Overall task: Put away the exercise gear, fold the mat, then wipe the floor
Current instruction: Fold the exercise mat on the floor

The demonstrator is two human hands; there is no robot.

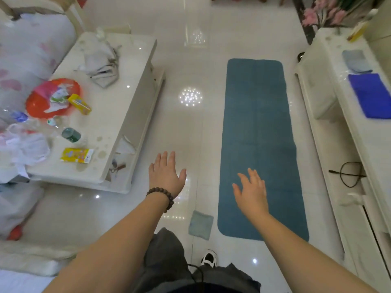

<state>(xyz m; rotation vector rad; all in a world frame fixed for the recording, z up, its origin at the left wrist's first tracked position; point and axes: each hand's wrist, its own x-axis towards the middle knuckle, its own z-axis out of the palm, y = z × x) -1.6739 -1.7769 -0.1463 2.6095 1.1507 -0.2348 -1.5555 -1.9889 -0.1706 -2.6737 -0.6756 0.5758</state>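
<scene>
Both hands reach forward, fingers spread, holding nothing: left hand [165, 173] over the floor [190, 127], right hand [251, 192] above the unrolled blue mat [257, 127]. A red bowl [37, 104] of wrappers sits on the desk [118, 98].

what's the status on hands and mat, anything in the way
Left hand open, right hand open, both grips empty. Mat flat on floor, unfolded. Small cloth on floor beside mat's near corner.

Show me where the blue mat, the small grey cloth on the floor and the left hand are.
blue mat [258, 123], head view, middle of its surface
small grey cloth [200, 225], head view, its centre
left hand [165, 174], head view, back of hand
</scene>
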